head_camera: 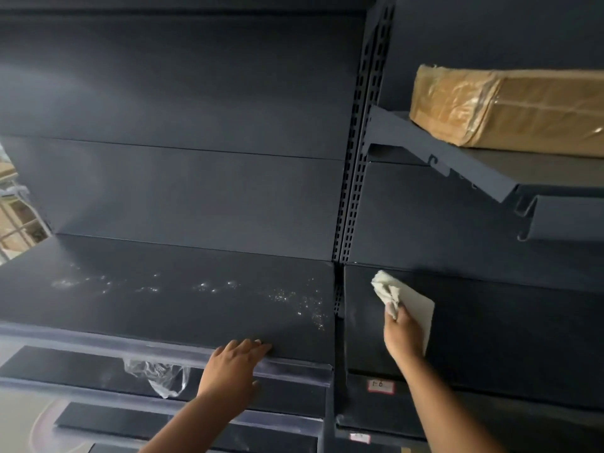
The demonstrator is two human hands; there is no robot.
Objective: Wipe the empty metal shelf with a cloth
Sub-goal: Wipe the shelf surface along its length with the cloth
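One soft, light cloth (397,297) is bunching in the right hand (403,335), fingers pinching its crumpled edge.
Left hand (233,367) is resting flat, fingers spread, on the stiff metal shelf (163,308) lip.

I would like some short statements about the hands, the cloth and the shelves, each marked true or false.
1. The right hand holds the white cloth. True.
2. The left hand holds a spray bottle. False: it holds nothing and rests on the front edge of the left shelf.
3. The left shelf shows shiny droplets. True.
4. The wrapped brown package lies on the left shelf. False: it lies on the upper right shelf.
5. The cloth is over the right shelf. True.
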